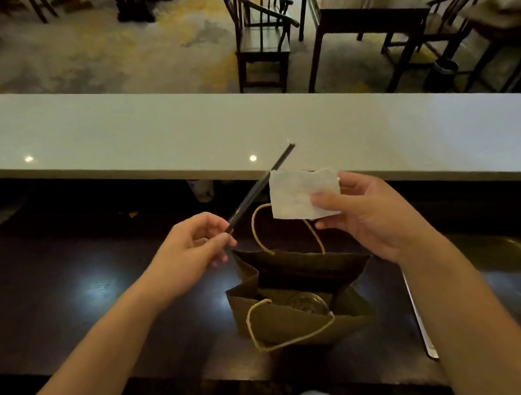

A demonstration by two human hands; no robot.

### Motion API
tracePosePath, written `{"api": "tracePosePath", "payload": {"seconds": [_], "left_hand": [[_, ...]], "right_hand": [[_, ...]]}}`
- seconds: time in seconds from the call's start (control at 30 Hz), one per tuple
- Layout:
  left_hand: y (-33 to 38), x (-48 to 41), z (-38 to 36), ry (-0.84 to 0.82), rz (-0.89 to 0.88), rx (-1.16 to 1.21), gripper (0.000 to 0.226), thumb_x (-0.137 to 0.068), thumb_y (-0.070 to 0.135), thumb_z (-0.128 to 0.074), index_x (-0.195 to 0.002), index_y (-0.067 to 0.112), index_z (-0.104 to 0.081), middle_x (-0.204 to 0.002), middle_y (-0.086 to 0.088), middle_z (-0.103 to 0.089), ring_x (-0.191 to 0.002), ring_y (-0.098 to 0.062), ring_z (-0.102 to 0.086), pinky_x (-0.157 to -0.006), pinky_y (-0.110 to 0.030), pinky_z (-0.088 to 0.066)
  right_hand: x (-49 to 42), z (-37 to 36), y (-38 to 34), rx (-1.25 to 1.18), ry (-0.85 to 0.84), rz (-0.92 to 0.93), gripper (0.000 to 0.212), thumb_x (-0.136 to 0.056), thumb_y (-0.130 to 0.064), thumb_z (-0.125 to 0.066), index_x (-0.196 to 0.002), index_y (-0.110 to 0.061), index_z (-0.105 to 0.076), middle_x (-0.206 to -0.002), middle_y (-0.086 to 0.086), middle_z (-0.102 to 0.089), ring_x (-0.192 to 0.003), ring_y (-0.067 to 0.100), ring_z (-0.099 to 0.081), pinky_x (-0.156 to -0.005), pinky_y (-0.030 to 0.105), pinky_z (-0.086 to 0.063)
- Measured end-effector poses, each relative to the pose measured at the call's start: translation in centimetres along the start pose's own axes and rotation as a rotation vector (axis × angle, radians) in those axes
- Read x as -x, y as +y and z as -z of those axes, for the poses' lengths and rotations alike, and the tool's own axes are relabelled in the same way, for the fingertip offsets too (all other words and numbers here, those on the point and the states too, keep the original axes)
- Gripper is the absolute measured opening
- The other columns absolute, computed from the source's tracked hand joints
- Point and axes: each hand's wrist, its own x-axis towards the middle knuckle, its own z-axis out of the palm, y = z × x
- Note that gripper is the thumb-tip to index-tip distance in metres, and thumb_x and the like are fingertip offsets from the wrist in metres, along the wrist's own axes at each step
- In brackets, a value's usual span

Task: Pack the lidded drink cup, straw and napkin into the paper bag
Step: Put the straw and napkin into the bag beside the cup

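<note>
A brown paper bag (298,270) with cord handles stands open on the dark counter below my hands. Inside it the clear lid of the drink cup (308,303) shows. My left hand (193,249) pinches the lower end of a long black wrapped straw (259,187), which points up and to the right above the bag's left side. My right hand (367,213) holds a folded white napkin (301,193) by its right edge, above the bag's far rim.
A raised pale bar ledge (145,136) runs across just beyond the bag. A metal sink (513,290) lies at the right of the dark counter (100,301). Dark wooden chairs (260,28) and a table (368,17) stand on the floor behind the ledge.
</note>
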Motion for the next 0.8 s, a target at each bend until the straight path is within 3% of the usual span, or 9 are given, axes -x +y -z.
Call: {"api": "tracePosePath", "payload": {"seconds": [0.13,0.2,0.33,0.5,0.63,0.73,0.8], "left_hand": [[2.4,1.9,-0.2,-0.003,-0.085,0.136,0.019,-0.092,-0.001,-0.057,-0.091,0.017,-0.064,-0.077,-0.002,-0.073,-0.061,-0.009,-0.065,-0.05,-0.015,-0.048],[2.8,2.3,-0.6,-0.027,-0.1,0.152,0.02,-0.092,-0.003,-0.057,-0.09,0.016,-0.063,-0.075,-0.002,-0.073,-0.061,-0.01,-0.066,-0.051,-0.015,-0.049],[3.0,3.0,-1.8,-0.109,-0.122,0.095,0.015,-0.093,-0.004,-0.056,-0.094,0.009,-0.064,-0.082,-0.01,-0.073,-0.071,-0.019,-0.07,-0.069,-0.032,-0.061],[3.1,3.1,-3.6,-0.182,-0.09,0.033,0.008,-0.094,0.002,-0.057,-0.099,0.006,-0.062,-0.089,-0.01,-0.073,-0.084,-0.023,-0.071,-0.085,-0.045,-0.06],[3.2,2.9,-5.3,-0.163,-0.095,-0.36,0.009,-0.096,0.017,-0.055,-0.092,0.026,-0.056,-0.091,0.0,-0.071,-0.083,-0.019,-0.067,-0.075,-0.039,-0.056],[3.2,2.8,-6.2,-0.21,-0.102,-0.491,0.006,-0.098,0.019,-0.049,-0.093,0.024,-0.051,-0.086,-0.005,-0.068,-0.073,-0.022,-0.063,-0.064,-0.041,-0.053],[3.2,2.8,-6.3,-0.209,-0.097,-0.561,0.006,-0.098,0.019,-0.047,-0.094,0.023,-0.048,-0.081,-0.003,-0.063,-0.068,-0.02,-0.06,-0.058,-0.036,-0.049]], "right_hand": [[3.8,-0.6,0.7,-0.041,0.015,0.015,0.049,-0.067,-0.017,-0.076,-0.115,-0.005,-0.068,-0.116,0.015,-0.071,-0.103,0.029,-0.07,-0.071,0.031,-0.061],[4.9,-0.9,1.5,-0.031,0.021,0.012,0.044,-0.074,-0.013,-0.072,-0.117,-0.003,-0.067,-0.117,0.018,-0.07,-0.103,0.029,-0.069,-0.07,0.03,-0.062],[6.2,-1.2,3.0,0.099,0.089,0.028,0.022,-0.089,-0.001,-0.061,-0.11,-0.006,-0.069,-0.111,0.017,-0.072,-0.105,0.031,-0.069,-0.073,0.032,-0.062],[6.6,-1.6,4.7,0.442,0.103,0.043,0.016,-0.092,-0.003,-0.06,-0.099,-0.011,-0.072,-0.101,0.015,-0.073,-0.097,0.025,-0.071,-0.077,0.036,-0.062],[5.5,-1.8,6.2,0.823,0.098,0.03,0.012,-0.087,-0.014,-0.057,-0.087,-0.012,-0.069,-0.086,0.013,-0.072,-0.081,0.024,-0.071,-0.071,0.045,-0.062],[4.6,-2.0,6.8,1.066,0.047,0.015,0.012,-0.086,-0.015,-0.053,-0.08,-0.011,-0.063,-0.079,0.009,-0.068,-0.076,0.024,-0.063,-0.068,0.046,-0.052],[4.0,-2.0,7.1,1.137,0.031,0.01,0.014,-0.088,-0.013,-0.05,-0.085,-0.013,-0.064,-0.085,0.007,-0.068,-0.079,0.024,-0.063,-0.069,0.044,-0.054]]}}
